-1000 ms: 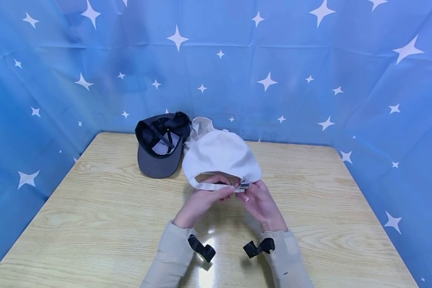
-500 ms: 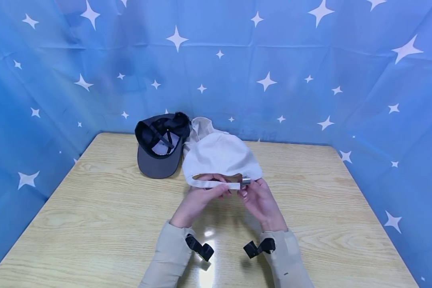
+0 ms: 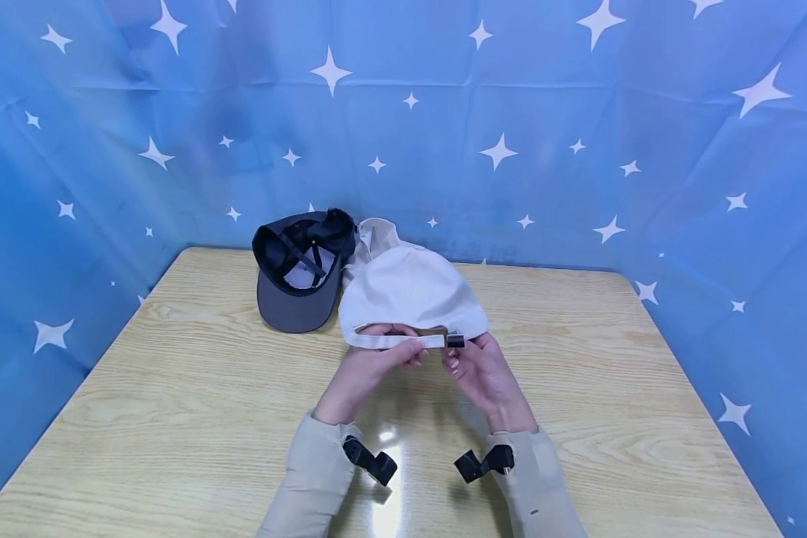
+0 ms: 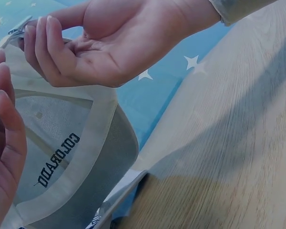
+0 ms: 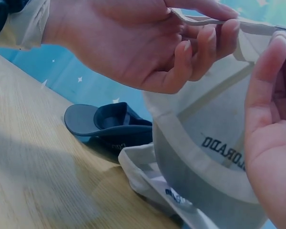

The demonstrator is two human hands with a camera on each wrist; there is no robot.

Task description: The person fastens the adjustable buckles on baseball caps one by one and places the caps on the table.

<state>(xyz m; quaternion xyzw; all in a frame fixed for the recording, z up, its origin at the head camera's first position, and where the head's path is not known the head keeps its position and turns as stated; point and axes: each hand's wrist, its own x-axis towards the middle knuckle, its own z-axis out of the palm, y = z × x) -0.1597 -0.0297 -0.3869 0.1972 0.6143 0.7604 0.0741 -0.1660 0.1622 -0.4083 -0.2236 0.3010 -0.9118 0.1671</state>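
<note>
A white baseball cap (image 3: 410,288) hangs between both hands above the table, its back opening toward me. My left hand (image 3: 366,373) pinches its adjustment strap (image 3: 433,341) between thumb and fingers, the strap's end pointing right. Just past that end is the metal buckle (image 3: 455,341), which my right hand (image 3: 487,377) holds at the cap's right back edge. In the right wrist view, reversed "COLORADO" lettering (image 5: 224,151) shows inside the crown, and the left thumb lies along the strap. Whether the strap's end touches the buckle, I cannot tell.
An upturned dark cap (image 3: 299,310) lies at the back left of the wooden table (image 3: 195,403). Beside it, partly hidden behind the white cap, is a beige cap (image 3: 376,235). A blue star-patterned curtain (image 3: 403,149) hangs behind.
My left hand has shifted left and slightly up along the strap, which now lies straighter. The buckle looks darker and has tilted. My right hand has barely moved.
</note>
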